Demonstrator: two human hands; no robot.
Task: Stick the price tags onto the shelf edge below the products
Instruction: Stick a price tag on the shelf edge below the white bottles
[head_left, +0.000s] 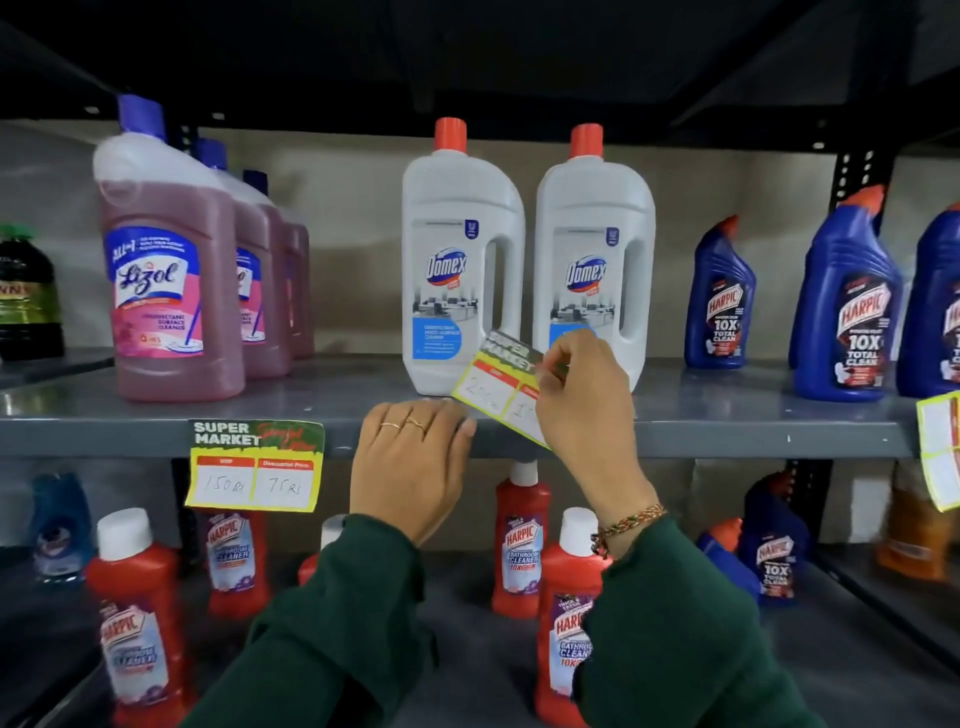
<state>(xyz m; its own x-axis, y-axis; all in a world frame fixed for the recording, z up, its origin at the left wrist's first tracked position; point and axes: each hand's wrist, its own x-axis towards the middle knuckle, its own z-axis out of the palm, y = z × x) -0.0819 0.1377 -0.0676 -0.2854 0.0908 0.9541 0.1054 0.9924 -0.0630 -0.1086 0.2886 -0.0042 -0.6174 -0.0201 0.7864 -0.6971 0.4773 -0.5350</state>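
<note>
Right hand (582, 395) pinches a tilted price tag (496, 382) over the shelf edge (727, 439), below the Domex bottles (462, 260); left hand (410, 457) rests flat on the edge, empty. One tag (254, 465) already stuck

shelving: grey metal rack (727, 415), dark slotted uprights (857, 176) | wall: plain beige behind (353, 208) | light: dim above, shelves brighter

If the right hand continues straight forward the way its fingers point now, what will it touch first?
Probably the right-hand Domex bottle. The right hand, holding the tilted price tag, points up and away from the shelf edge, and its fingertips already overlap the bottle's base, though depth is unclear.
</note>
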